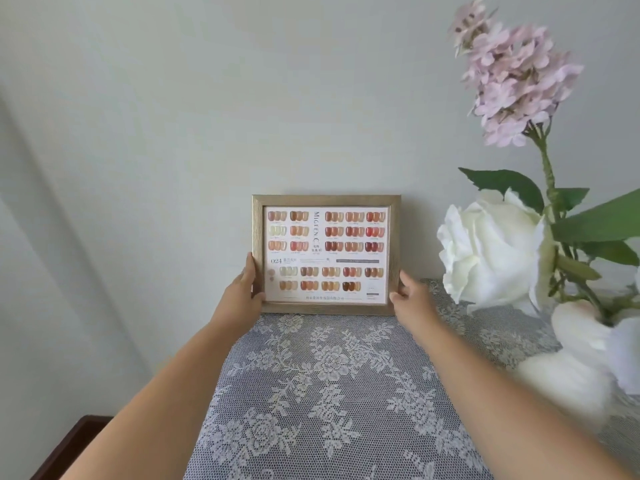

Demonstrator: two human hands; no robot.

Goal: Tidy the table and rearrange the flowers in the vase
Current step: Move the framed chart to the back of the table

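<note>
A rectangular picture frame with a pale gold wooden moulding [326, 254], holding a printed chart of nail-colour swatches, stands upright at the far edge of the bench [346, 393] against the plain white wall [207, 98], its lower edge on the white floral lace cloth [329, 368]. The left hand [242, 289] grips the frame's lower left side, thumb laid up the front of the moulding and the fingers curled behind it; the right hand [412, 292] holds the lower right corner with its fingers bent round the edge, though motion blur makes the exact grip hard to read. The frame looks stiff and fairly light, but its front is probably glazed — fragile and easily smeared — so the moulding at both sides seems the sensible place to hold it, as now, and the lace may let the base slide. To the right, near the camera, stand the flowers: a large white artificial rose [491, 254] and a tall spray of pale lilac blossoms [512, 81] with green leaves, soft and easily bent, best taken low on the stems. The vase itself is cut off at the right edge and cannot be made out, and whether the frame has a back stand is hidden. A dark wooden corner [69, 445] shows at the lower left.
</note>
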